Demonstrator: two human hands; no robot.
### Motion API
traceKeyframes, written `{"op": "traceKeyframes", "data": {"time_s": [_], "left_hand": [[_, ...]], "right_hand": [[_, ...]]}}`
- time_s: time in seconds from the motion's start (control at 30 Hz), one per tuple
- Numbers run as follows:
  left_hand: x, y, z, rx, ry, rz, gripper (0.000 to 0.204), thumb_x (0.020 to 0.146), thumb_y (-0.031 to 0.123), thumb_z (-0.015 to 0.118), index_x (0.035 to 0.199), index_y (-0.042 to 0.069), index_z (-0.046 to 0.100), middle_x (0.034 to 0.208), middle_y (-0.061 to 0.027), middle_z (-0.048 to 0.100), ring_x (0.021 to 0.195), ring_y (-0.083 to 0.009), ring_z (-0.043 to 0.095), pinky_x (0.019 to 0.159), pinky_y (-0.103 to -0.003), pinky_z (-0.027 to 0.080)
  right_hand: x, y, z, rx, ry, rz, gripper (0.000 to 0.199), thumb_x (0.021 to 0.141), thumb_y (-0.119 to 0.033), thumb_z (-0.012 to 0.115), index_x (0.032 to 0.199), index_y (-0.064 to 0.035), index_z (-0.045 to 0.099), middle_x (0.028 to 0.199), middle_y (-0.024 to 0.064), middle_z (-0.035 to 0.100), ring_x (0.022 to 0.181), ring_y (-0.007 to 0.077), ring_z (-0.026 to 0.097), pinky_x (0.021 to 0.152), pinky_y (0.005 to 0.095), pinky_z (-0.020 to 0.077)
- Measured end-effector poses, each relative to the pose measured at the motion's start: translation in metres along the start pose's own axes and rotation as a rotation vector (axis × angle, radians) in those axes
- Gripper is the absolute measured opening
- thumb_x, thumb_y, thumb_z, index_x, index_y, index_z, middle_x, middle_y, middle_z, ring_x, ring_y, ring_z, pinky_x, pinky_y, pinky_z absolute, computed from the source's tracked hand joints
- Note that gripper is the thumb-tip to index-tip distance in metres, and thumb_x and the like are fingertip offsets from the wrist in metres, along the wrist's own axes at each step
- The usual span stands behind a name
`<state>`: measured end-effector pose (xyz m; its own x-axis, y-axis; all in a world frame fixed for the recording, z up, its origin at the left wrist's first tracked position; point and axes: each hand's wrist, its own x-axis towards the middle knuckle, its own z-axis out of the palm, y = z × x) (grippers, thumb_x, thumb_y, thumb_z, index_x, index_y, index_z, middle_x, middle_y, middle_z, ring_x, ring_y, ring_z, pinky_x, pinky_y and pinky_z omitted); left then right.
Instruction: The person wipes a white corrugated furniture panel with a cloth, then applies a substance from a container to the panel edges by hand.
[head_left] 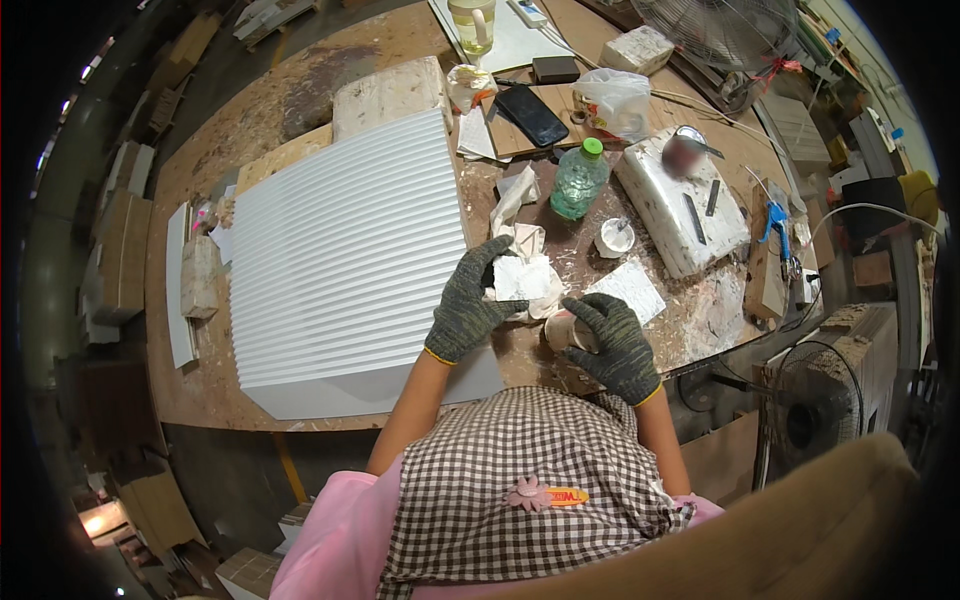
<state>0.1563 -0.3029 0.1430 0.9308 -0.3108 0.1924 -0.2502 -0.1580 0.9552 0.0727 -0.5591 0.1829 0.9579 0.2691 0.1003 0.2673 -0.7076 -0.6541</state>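
Observation:
My left hand (pixel 468 302), in a dark grey knit glove, is closed on the edge of a small white paper-like square (pixel 524 279). Beneath that square lies a crumpled whitish rag (pixel 545 305). My right hand (pixel 616 348), gloved the same way, curls round a small pale cup-like container (pixel 562 331); what is inside it cannot be made out. To the left of my left hand lies a large white ribbed panel (pixel 345 255). A second white textured square (pixel 630 290) is on the table beyond my right hand, near a small white tub (pixel 614 238).
Farther off stand a green bottle (pixel 580 180) with a green cap, a wrapped white block (pixel 685 215) with dark strips on it, a phone (pixel 531 114) and a plastic bag (pixel 613 103). A blue air gun (pixel 774 222) hangs at the right edge. A fan (pixel 815 400) stands below it.

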Motion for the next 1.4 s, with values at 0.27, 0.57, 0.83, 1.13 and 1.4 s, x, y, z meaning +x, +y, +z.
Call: {"op": "traceKeyframes", "data": {"time_s": [0.27, 0.57, 0.83, 1.13, 1.4], "left_hand": [[-0.002, -0.018, -0.009, 0.214, 0.016, 0.067, 0.073, 0.073, 0.011, 0.090, 0.137, 0.004, 0.055, 0.128, -0.0102, 0.057, 0.115, -0.0223, 0.060, 0.099, -0.035, 0.053], [-0.022, 0.015, -0.014, -0.361, -0.009, -0.265, 0.096, 0.077, 0.007, 0.083, 0.159, 0.008, 0.033, 0.136, -0.0063, 0.055, 0.123, -0.0203, 0.057, 0.104, -0.035, 0.049], [-0.021, 0.009, 0.015, -0.639, -0.213, -0.411, 0.098, 0.078, 0.019, 0.084, 0.160, 0.008, 0.031, 0.144, -0.0080, 0.052, 0.125, -0.0203, 0.055, 0.105, -0.036, 0.047], [-0.009, -0.005, 0.040, -0.663, -0.245, -0.435, 0.072, 0.082, 0.019, 0.084, 0.142, 0.006, 0.045, 0.132, -0.0060, 0.056, 0.122, -0.0190, 0.056, 0.101, -0.033, 0.049], [-0.006, 0.001, 0.045, -0.998, -0.172, -0.554, 0.089, 0.084, 0.011, 0.073, 0.160, 0.007, 0.027, 0.141, -0.0122, 0.054, 0.124, -0.0240, 0.058, 0.107, -0.036, 0.048]], "right_hand": [[0.064, 0.035, 0.038, -0.172, 0.446, 0.023, 0.069, 0.079, -0.034, 0.081, 0.141, -0.0160, 0.056, 0.128, 0.0155, 0.060, 0.118, 0.0356, 0.055, 0.100, 0.0488, 0.0437], [0.110, 0.109, 0.015, -0.224, 0.581, 0.174, 0.031, 0.095, -0.020, 0.064, 0.124, -0.0113, 0.068, 0.122, 0.0196, 0.065, 0.117, 0.0391, 0.059, 0.104, 0.0486, 0.0441], [0.093, 0.134, -0.016, -0.306, 0.277, 0.249, 0.023, 0.088, -0.011, 0.067, 0.110, -0.0120, 0.074, 0.103, 0.0146, 0.071, 0.097, 0.0337, 0.067, 0.088, 0.0434, 0.0528], [0.079, 0.133, 0.007, -0.435, 0.149, 0.183, 0.018, 0.090, -0.013, 0.062, 0.102, -0.0127, 0.074, 0.098, 0.0132, 0.070, 0.095, 0.0328, 0.068, 0.084, 0.0441, 0.0534], [0.079, 0.134, 0.013, -0.065, 0.387, 0.417, 0.015, 0.084, -0.013, 0.069, 0.097, -0.0094, 0.076, 0.096, 0.0136, 0.074, 0.089, 0.0308, 0.071, 0.081, 0.0407, 0.0556]]}}
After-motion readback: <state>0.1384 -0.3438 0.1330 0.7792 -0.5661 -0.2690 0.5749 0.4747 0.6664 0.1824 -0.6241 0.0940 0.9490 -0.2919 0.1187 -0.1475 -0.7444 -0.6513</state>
